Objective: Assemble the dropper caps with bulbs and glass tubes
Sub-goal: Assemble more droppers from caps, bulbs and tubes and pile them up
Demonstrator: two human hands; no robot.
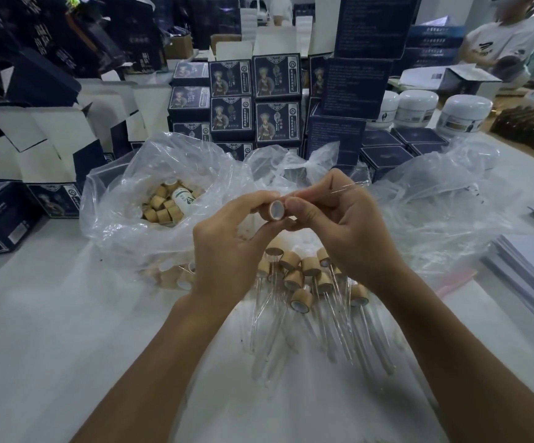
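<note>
My left hand [227, 238] pinches a wooden dropper cap [275, 211] with its white-lined open end facing me. My right hand [332, 225] holds a thin glass tube [348, 187] that points up and to the right, its near end hidden by my fingers next to the cap. Below my hands lies a pile of assembled droppers [304, 282], wooden caps with glass tubes pointing toward me. To the left, a clear plastic bag [125, 199] holds several loose wooden caps [160, 209] and a small white bottle [182, 198].
Crumpled clear bags [435, 199] lie behind and to the right of my hands. Stacks of dark blue boxes [252, 100] and open cartons [54, 145] fill the back. White jars [463, 115] stand back right; paper stacks [531, 276] lie at the right edge. A person [499, 36] stands far right.
</note>
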